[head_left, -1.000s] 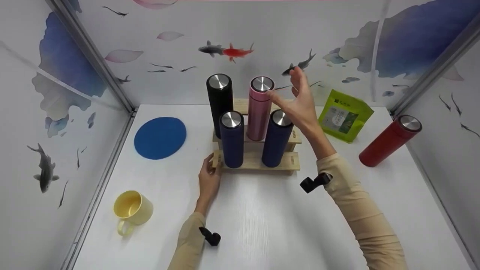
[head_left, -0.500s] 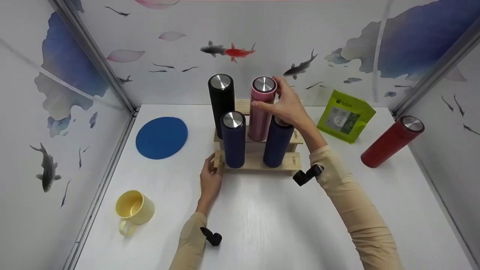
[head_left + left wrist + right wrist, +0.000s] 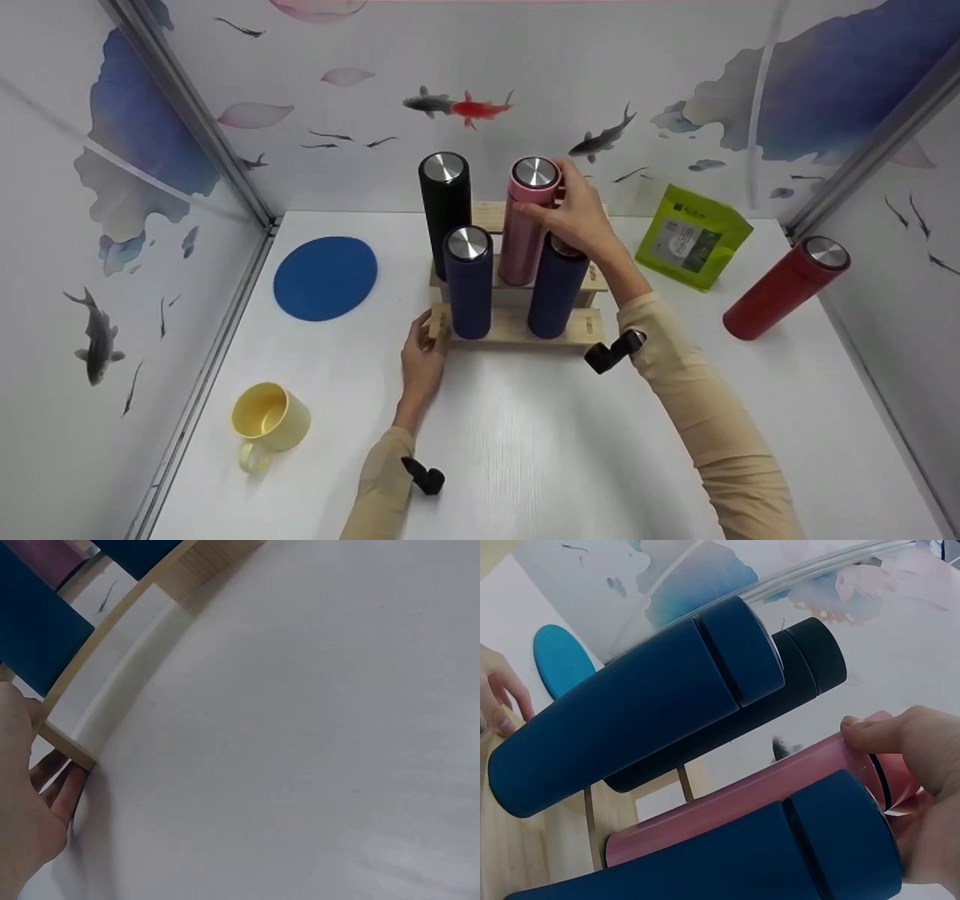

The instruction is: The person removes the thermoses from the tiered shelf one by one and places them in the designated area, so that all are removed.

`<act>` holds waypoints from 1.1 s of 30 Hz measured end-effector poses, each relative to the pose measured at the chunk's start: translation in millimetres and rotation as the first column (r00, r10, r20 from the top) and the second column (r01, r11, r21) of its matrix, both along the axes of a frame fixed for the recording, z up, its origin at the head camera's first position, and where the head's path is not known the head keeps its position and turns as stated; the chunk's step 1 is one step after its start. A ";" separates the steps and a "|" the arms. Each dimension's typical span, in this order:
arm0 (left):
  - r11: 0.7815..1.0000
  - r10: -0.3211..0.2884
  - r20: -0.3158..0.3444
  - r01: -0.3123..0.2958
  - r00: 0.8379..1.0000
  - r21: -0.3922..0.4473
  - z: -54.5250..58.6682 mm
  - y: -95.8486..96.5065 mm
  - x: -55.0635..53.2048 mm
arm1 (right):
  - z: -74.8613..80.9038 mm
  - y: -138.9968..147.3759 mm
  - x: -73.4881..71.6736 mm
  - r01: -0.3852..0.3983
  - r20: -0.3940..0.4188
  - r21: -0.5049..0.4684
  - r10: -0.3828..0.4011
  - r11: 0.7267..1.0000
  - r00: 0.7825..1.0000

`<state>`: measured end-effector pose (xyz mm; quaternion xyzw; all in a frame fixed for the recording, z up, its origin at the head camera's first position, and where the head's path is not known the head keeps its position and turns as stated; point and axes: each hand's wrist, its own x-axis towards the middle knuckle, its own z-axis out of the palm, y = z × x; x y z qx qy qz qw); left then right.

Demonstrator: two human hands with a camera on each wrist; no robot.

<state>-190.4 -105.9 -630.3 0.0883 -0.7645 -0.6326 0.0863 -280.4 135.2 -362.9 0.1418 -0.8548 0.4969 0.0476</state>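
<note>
My right hand [image 3: 583, 217] grips a pink thermos bottle [image 3: 522, 244] just below its steel-topped lid, thumb in front and fingers behind. The bottle's base is at the upper step of a two-step wooden rack [image 3: 510, 328]. At the rack's lower left end, my left hand [image 3: 423, 369] holds the board's edge; in the left wrist view its fingers [image 3: 69, 793] reach under the wood. Two dark blue thermos bottles, a left one [image 3: 470, 292] and a right one [image 3: 555, 296], stand on the lower step. A black thermos bottle [image 3: 445, 214] stands on the upper step.
A red thermos bottle [image 3: 776, 296] stands on the table at the right, with a green pouch [image 3: 694, 238] behind it. On the left lie a blue round mat [image 3: 325, 278] and, nearer, a yellow mug [image 3: 281, 420]. Printed wall panels enclose the back and sides.
My right hand has come down and left from beside the pink thermos bottle and taken hold of it. The bottle's top has shifted slightly right. My left hand stays at the rack.
</note>
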 end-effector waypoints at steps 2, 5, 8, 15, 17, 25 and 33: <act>1.000 0.001 -0.001 -0.001 1.000 -0.001 -1.1 -0.7 0.1 | -1.0 1.7 1.6 0.019 0.002 -0.008 -0.019 1.000 1.000; 1.000 0.003 0.000 -0.003 1.000 -0.009 -0.2 -0.9 0.3 | -1.7 6.4 3.8 0.048 0.001 -0.030 -0.048 0.998 0.999; 1.000 0.007 0.006 -0.007 1.000 -0.018 1.3 -0.7 0.6 | -1.4 12.5 5.6 0.076 0.011 -0.061 -0.075 0.995 0.997; 1.000 0.000 0.000 0.000 1.000 -0.012 0.9 -0.7 0.2 | 0.4 29.1 6.8 0.152 0.033 -0.108 -0.149 0.982 0.988; 1.000 -0.001 0.000 0.001 1.000 -0.010 0.4 -0.8 0.5 | 0.5 34.1 7.2 0.172 0.029 -0.117 -0.170 0.978 0.985; 1.000 0.010 -0.012 -0.011 1.000 -0.011 -1.1 -2.0 -0.2 | 2.4 48.3 11.2 0.235 0.008 -0.144 -0.236 0.961 0.972; 1.000 0.007 -0.029 -0.007 1.000 -0.018 -2.4 -0.9 0.0 | -0.6 62.2 13.5 0.316 -0.030 -0.184 -0.326 0.931 0.945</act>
